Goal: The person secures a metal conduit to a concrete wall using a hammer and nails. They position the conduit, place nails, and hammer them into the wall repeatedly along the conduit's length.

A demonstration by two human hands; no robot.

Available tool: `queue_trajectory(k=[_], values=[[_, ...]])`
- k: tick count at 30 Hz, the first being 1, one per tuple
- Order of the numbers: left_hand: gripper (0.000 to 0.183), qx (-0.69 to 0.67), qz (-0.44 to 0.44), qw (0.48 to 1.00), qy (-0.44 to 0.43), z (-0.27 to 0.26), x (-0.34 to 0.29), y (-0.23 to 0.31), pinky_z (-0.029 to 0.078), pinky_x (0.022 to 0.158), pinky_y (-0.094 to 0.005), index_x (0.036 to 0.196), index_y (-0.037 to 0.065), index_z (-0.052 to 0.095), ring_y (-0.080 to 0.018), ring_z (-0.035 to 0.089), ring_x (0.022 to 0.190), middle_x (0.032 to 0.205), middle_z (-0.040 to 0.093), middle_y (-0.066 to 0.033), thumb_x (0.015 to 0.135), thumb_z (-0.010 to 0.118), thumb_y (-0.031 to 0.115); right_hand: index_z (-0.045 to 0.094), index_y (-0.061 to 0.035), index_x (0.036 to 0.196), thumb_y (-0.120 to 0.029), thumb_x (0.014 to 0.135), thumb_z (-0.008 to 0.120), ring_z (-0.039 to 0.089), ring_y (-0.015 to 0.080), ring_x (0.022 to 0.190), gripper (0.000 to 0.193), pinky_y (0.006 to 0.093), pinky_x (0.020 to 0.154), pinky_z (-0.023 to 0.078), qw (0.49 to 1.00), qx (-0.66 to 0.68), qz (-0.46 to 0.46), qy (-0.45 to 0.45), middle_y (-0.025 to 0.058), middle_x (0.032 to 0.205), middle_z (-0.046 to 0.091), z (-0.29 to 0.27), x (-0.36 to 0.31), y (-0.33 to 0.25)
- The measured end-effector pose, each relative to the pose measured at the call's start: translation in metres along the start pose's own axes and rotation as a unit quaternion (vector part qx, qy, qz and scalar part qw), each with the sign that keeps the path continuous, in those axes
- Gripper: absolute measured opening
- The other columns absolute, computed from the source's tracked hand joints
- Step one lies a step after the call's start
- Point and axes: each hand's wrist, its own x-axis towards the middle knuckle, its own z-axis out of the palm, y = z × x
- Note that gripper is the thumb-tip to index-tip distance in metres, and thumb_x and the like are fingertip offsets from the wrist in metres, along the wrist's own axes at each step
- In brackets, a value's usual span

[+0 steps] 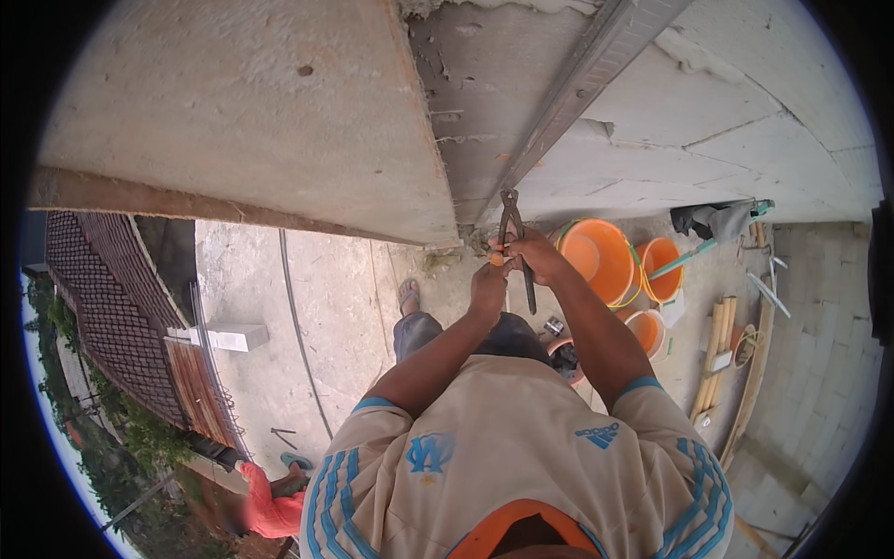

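Note:
Dark metal pincers [510, 220] point up toward the wall corner, jaws at the top. My right hand [537, 255] is closed around them near the pivot, and one long dark handle hangs below the fingers. My left hand [486, 291] makes a closed grip just beside and below it. A short orange piece [497, 258] shows above the left fist and looks like a grip on the other handle. What the left palm covers is hidden. Just beyond the jaws, a long metal straightedge-like profile [568, 88] runs up along the wall.
Orange buckets [596, 261] stand to my right, with a teal-handled tool [684, 259] leaning across one. Bamboo poles [715, 359] lie farther right. A large concrete panel [242, 102] juts out at upper left. A cable [298, 326] crosses the floor. A person in red [270, 503] is at lower left.

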Motion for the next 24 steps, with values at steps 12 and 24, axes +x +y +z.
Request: queue_trajectory(k=[12,24], values=[[0.043,0.012,0.016,0.999,-0.027,-0.007,-0.008,0.013,0.025,0.044,-0.0251,0.103,0.003,0.065,-0.0039,0.032,0.047,0.058,0.041,0.0061,0.101,0.043,0.040,0.037,0.0046,0.137,0.001,0.083,0.046,0.063,0.0292,0.106,0.054,0.0409,0.074,0.058,0.999,0.021,-0.008,-0.045,0.0194,0.128,0.057,0.004,-0.006,-0.008],[0.041,-0.033,-0.041,0.998,-0.033,-0.004,0.009,-0.004,0.022,0.036,-0.0243,0.087,0.010,0.055,-0.0046,0.030,0.039,0.054,0.037,0.0068,0.099,0.045,0.048,0.050,0.0044,0.126,-0.010,0.089,0.053,0.065,0.0220,0.093,0.039,0.0379,0.071,0.058,0.998,-0.047,-0.006,0.033,0.0158,0.119,0.063,0.005,-0.001,-0.004]])
